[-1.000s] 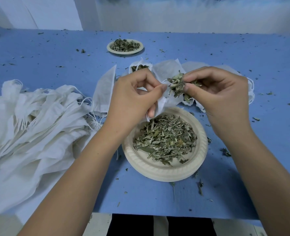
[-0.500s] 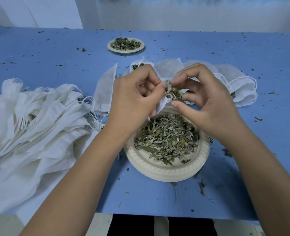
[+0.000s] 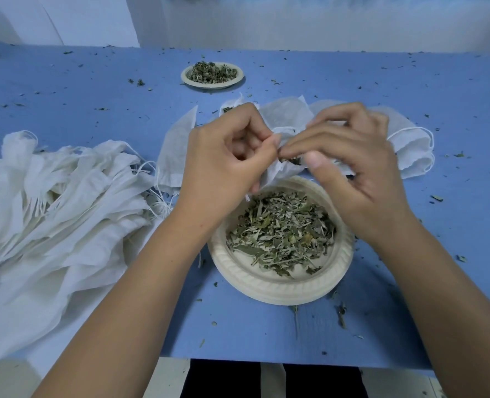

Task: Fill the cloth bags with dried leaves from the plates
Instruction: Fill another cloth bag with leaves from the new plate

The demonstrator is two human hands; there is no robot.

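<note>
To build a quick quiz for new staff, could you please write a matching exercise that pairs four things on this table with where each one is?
Things:
1. nearer paper plate
2. farther paper plate
3. pile of empty cloth bags
4. cloth bag being filled

Places:
A. alone beyond the other bags, touched by neither hand
B. pinched at its mouth between left hand and right hand
C. directly below both hands
D. left of the left forearm

Pairs: 1-C, 2-A, 3-D, 4-B

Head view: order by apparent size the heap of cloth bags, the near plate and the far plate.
1. heap of cloth bags
2. near plate
3. far plate, though distance alone may shrink it.
</note>
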